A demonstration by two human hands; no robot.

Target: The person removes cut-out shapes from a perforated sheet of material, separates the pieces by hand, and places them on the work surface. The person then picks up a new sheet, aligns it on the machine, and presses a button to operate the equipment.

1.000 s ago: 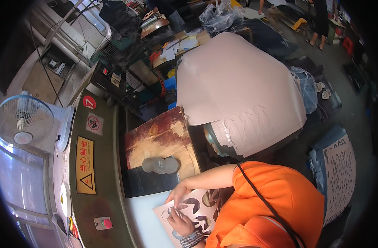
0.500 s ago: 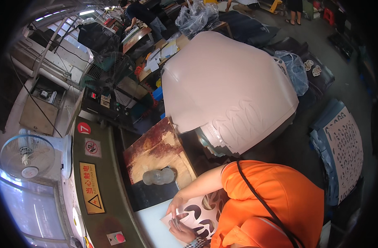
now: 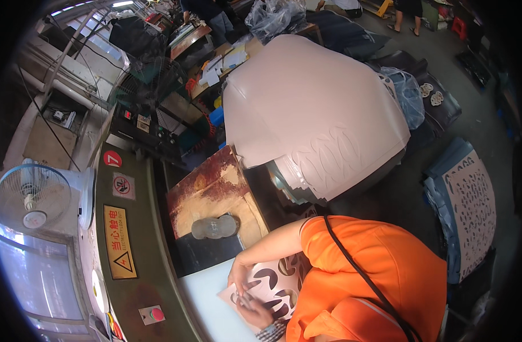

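Both my hands are together over a pink sheet (image 3: 265,279) with curved cut-outs, lying on a pale white board. My right hand (image 3: 238,277) comes in from above, fingers bent down at the sheet's far edge. Below it, my left hand (image 3: 255,312), with a checkered band at its wrist, has curled fingers close to the right fingertips. Something small and greyish shows between them; its kind is unclear, and the fingers partly cover it. A grey piece with two rounded ends (image 3: 215,227) lies past the sheet, at the edge of a worn brown board (image 3: 206,191).
A green machine panel (image 3: 121,228) with a red button (image 3: 156,314) runs along the left, beside a fan (image 3: 33,194). A large pile of pink sheets (image 3: 312,102) stands ahead. Stacked perforated sheets (image 3: 472,211) are at right. Other people stand at the far back.
The view has shifted slightly, so most things sit a little higher and further left. My right fingers have drawn in closer to the left hand, over the same spot on the pink sheet.
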